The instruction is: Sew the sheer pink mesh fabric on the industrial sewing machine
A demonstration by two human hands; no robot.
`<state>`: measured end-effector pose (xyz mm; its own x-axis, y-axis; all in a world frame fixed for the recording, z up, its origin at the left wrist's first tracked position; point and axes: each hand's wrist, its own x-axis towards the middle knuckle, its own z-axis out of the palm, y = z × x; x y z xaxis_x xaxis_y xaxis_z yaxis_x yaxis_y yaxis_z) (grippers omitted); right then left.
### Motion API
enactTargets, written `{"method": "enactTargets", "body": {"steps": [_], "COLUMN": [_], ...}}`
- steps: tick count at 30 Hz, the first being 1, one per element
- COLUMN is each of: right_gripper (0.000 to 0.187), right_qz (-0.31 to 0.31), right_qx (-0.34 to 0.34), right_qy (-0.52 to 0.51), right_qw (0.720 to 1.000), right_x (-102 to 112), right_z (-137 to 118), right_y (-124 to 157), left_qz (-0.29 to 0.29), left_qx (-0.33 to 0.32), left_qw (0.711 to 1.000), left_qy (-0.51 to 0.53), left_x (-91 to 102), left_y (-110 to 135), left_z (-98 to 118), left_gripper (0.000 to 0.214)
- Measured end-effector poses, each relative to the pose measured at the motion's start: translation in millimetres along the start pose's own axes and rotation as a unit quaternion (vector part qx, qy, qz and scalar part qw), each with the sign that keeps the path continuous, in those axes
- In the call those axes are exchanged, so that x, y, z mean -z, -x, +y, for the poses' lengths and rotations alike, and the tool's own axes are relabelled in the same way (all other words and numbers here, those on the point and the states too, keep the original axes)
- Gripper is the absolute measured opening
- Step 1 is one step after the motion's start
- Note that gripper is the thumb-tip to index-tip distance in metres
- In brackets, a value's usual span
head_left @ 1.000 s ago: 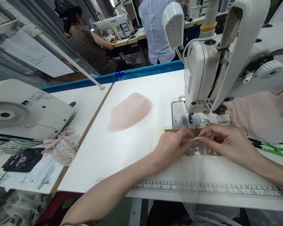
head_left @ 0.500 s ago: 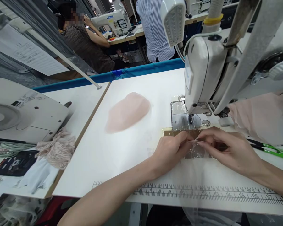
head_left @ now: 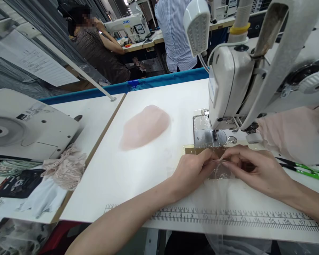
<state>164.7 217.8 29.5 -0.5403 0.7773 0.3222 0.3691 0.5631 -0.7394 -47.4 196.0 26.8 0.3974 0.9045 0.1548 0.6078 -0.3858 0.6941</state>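
My left hand [head_left: 192, 168] and my right hand [head_left: 255, 168] meet just in front of the sewing machine [head_left: 228, 81]. Each is closed in a pinch on the edge of a sheer, pale fabric [head_left: 220, 202]. From my fingertips the fabric hangs over the table's front edge, so thin that the printed ruler [head_left: 255, 216] shows through it. The presser foot [head_left: 214, 135] and metal needle plate [head_left: 202, 136] lie just beyond my fingers. Flat on the table to the left is a pale pink fabric piece [head_left: 146, 127].
Green-handled scissors [head_left: 308, 171] and a heap of pink fabric [head_left: 295, 131] lie right of my right hand. Another machine [head_left: 29, 124] stands at left, near a bundle of beige yarn [head_left: 65, 168]. Two people are beyond the blue-edged table.
The view has shifted very slightly. Both hands keep their pinch on the sheer fabric at nearly the same spot.
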Motion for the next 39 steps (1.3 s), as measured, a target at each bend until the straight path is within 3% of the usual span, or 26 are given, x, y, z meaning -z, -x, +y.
{"method": "enactTargets", "body": {"steps": [11,13,15,18,20,23,25,29,32,35,37,39], "right_gripper": [0.013,0.011,0.023,0.043,0.047,0.048,0.046,0.045,0.043,0.034,0.020,0.010], "right_qz": [0.001,0.021,0.039,0.040,0.053,0.076,0.055,-0.037,-0.043,-0.011,-0.010,-0.037], "right_qx": [0.032,0.080,0.158,0.284,0.318,0.284,0.257,0.316,0.344,0.295,0.214,0.115], "right_qy": [-0.001,0.026,0.096,0.208,0.242,0.264,0.261,0.204,0.178,0.137,0.082,0.036], "right_qw": [0.999,0.996,0.982,0.935,0.915,0.919,0.929,0.926,0.921,0.946,0.973,0.992], "right_x": [0,2,4,6,4,1,3,17,24,23,19,13], "right_z": [1,5,9,12,9,5,6,16,14,4,-2,-2], "right_y": [-1,0,4,13,22,33,36,30,22,14,8,1], "left_qz": [0.026,0.044,0.051,0.013,0.001,0.030,0.045,0.047,0.043,-0.002,-0.055,-0.083], "left_qx": [-0.081,-0.087,-0.084,-0.095,-0.118,-0.134,-0.134,-0.144,-0.153,-0.056,0.027,0.069], "left_qw": [0.994,0.992,0.992,0.995,0.993,0.989,0.986,0.983,0.985,0.998,0.997,0.994], "left_qy": [-0.062,-0.078,-0.076,-0.034,-0.018,-0.052,-0.088,-0.106,-0.070,0.008,0.043,0.019], "left_x": [-0.6,-1.2,-1.2,-0.4,-0.3,-1.9,-3.3,-4.1,-0.2,8.4,13.4,14.2], "left_y": [3,4,4,4,4,5,6,9,10,8,3,-2], "left_z": [-1,1,3,6,6,6,6,8,13,22,26,26], "left_gripper": [0.032,0.028,0.022,0.026,0.024,0.021,0.022,0.019,0.017,0.016,0.017,0.018]}}
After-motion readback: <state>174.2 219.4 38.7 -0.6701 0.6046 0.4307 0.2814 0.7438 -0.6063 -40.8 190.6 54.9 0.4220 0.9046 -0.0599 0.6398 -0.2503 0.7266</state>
